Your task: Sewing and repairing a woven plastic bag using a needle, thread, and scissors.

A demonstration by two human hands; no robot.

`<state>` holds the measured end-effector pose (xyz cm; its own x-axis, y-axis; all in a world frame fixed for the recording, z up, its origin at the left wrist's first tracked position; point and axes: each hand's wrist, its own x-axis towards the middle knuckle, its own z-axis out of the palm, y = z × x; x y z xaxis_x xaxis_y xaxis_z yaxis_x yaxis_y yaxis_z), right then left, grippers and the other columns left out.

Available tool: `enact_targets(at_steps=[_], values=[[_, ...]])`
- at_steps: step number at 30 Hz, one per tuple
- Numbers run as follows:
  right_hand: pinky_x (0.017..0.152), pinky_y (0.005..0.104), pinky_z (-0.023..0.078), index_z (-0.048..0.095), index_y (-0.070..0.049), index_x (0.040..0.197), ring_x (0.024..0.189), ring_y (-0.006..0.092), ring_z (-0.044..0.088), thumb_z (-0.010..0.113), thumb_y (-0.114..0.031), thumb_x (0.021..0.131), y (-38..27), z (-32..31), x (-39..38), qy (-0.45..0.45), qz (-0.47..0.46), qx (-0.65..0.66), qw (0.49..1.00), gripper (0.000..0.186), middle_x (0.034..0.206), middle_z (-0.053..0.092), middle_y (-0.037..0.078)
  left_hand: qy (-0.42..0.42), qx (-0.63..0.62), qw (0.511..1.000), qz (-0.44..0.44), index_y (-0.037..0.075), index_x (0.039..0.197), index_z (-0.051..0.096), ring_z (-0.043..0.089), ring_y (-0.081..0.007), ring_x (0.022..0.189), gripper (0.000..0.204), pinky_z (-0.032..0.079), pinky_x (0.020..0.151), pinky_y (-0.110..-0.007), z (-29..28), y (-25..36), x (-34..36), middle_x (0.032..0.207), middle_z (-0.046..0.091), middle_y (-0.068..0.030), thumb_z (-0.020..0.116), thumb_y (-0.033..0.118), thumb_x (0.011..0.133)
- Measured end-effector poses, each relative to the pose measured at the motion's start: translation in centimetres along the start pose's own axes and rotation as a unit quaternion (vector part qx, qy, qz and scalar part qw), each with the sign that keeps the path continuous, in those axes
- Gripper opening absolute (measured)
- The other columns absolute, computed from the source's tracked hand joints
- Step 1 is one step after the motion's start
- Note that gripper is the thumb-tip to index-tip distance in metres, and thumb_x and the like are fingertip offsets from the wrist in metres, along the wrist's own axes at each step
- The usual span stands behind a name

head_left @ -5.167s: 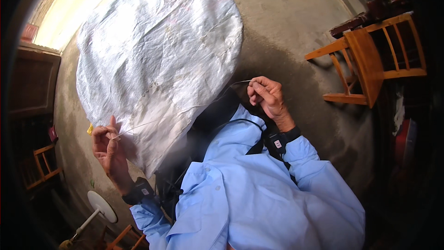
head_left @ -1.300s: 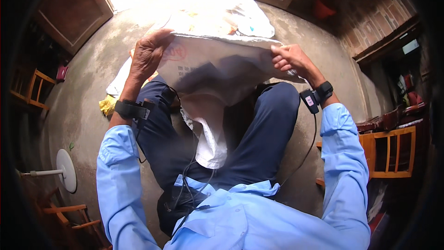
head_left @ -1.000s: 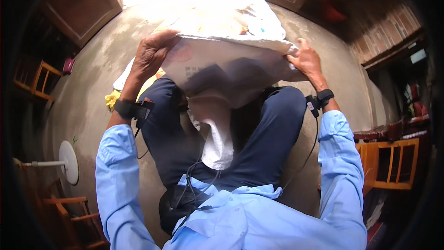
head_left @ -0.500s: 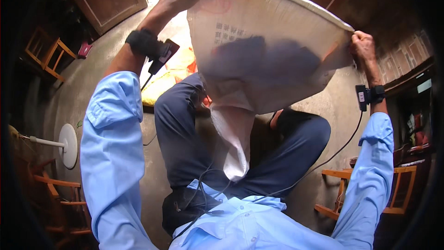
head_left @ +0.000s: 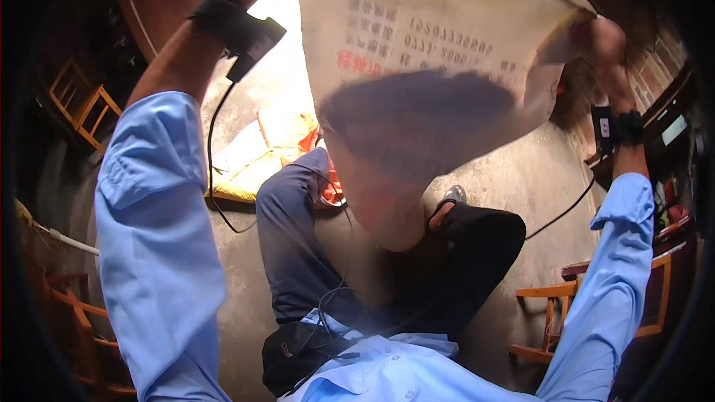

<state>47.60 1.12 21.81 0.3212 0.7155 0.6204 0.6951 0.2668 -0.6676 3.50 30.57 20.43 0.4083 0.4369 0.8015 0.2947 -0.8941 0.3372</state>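
Head view: both hands' fingers clutch the raised white woven sack (head_left: 424,67), printed, blurred, hanging limp.

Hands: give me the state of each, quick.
Left hand: out of the picture, above its top edge.
Right hand: closed on the white woven sack, gripping its upper corner.

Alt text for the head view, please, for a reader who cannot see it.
A seated person holds a large white woven sack up before them, the right hand gripping its right edge and the left arm raised to its upper left corner, that hand out of frame. Below are dark trousers, a concrete floor and wooden chairs.
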Motion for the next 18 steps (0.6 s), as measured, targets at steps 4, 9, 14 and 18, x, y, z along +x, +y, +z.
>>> enact_targets(at_steps=[4, 9, 14, 18], values=[[0.096, 0.0333, 0.057, 0.064, -0.002, 0.127, 0.106, 0.0160, 0.072, 0.052, -0.029, 0.109, 2.4, -4.9, 4.2, 0.014, -0.154, -0.152, 0.976, 0.035, 0.114, 0.072, 0.006, -0.032, -0.090, 0.995, 0.015, 0.004, 0.115, 0.077, 0.070, -0.0215, 0.109, 0.023, 0.056, 0.096, -0.035, -2.3, -0.8, 3.2, 0.115, 0.077, -0.0114, 0.064, 0.011, 0.097], [0.093, 0.0350, 0.058, 0.065, 0.000, 0.127, 0.102, 0.0207, 0.073, 0.050, -0.035, 0.109, 2.6, -7.2, 6.7, -0.003, -0.059, -0.036, 0.998, 0.043, 0.111, 0.074, 0.010, -0.003, -0.094, 0.996, 0.000, 0.001, 0.114, 0.076, 0.070, -0.0220, 0.107, 0.021, 0.057, 0.092, -0.036, -3.1, -0.1, 3.8, 0.113, 0.077, -0.0128, 0.065, 0.008, 0.097], [0.092, 0.0359, 0.059, 0.065, 0.000, 0.130, 0.102, 0.0231, 0.074, 0.050, -0.036, 0.109, 1.1, -9.6, 7.7, -0.011, -0.021, -0.007, 1.000, 0.044, 0.115, 0.074, 0.012, -0.001, -0.134, 0.991, 0.022, -0.003, 0.110, 0.075, 0.071, -0.0208, 0.093, 0.020, 0.058, 0.084, -0.033, -3.7, 2.0, 3.7, 0.106, 0.076, -0.0127, 0.065, 0.008, 0.098], [0.093, 0.0381, 0.058, 0.063, 0.001, 0.132, 0.102, 0.0269, 0.073, 0.051, -0.033, 0.107, 1.9, -7.9, 9.4, 0.053, -0.009, 0.043, 0.998, 0.044, 0.118, 0.072, 0.016, -0.043, -0.221, 0.957, 0.181, -0.002, 0.109, 0.075, 0.070, -0.0205, 0.088, 0.027, 0.058, 0.081, -0.034, -6.7, -2.9, 7.6, 0.103, 0.075, -0.0119, 0.071, 0.022, 0.097]])
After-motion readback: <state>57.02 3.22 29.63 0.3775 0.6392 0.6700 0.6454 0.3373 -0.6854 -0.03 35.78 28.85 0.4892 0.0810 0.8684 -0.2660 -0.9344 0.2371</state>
